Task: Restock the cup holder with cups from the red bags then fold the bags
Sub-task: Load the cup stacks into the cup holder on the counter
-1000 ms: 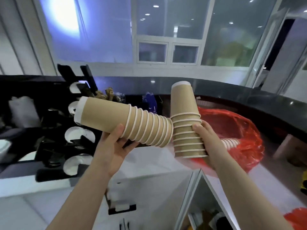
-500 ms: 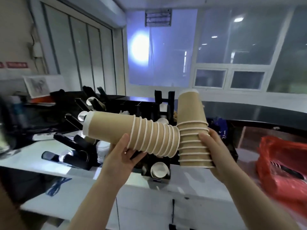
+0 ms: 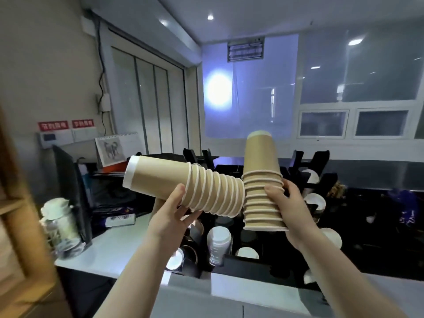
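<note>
My left hand (image 3: 171,214) grips a stack of brown paper cups (image 3: 183,183) lying sideways, its closed end pointing left. A second brown cup stack (image 3: 261,182) stands upside down in my right hand (image 3: 290,208), which holds it from the right. The open end of the sideways stack touches the side of the upright one. Both stacks hang above the black cup holder (image 3: 250,262), whose slots hold white cups (image 3: 218,243). No red bag is in view.
A glass jar (image 3: 60,228) and a black stand (image 3: 73,193) sit on the white counter (image 3: 119,246) at left. A desk calendar (image 3: 117,148) stands behind. A wooden shelf edge (image 3: 16,226) fills the far left. The dark counter (image 3: 367,171) runs along the back right.
My view has swung left from the red bag to the cup holder, so the bag has left the frame. Both hands keep the same grip on their stacks.
</note>
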A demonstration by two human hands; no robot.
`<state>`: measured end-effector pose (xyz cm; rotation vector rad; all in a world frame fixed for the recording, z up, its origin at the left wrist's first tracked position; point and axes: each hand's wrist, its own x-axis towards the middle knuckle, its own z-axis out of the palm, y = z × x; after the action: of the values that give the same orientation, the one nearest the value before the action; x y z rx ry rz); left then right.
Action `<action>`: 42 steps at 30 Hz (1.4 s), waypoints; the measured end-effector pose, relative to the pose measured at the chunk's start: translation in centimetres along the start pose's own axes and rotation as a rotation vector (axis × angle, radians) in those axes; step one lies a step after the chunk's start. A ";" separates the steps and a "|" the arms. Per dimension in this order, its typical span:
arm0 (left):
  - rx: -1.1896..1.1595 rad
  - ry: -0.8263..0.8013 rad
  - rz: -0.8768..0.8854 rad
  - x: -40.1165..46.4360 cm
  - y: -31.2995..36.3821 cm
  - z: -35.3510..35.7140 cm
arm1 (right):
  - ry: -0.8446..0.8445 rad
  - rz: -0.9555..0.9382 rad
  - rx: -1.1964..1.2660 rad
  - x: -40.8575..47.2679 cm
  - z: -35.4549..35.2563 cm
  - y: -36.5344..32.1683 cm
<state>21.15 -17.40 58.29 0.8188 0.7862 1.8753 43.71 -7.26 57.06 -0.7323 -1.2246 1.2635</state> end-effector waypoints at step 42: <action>1.029 -0.191 0.409 30.5 0.7 -6.1 | 0.094 -0.400 -0.175 22.3 10.8 4.1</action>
<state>4.92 8.92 61.90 1.8707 1.5769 1.6102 29.31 12.71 61.98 -0.6243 -1.3361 0.7941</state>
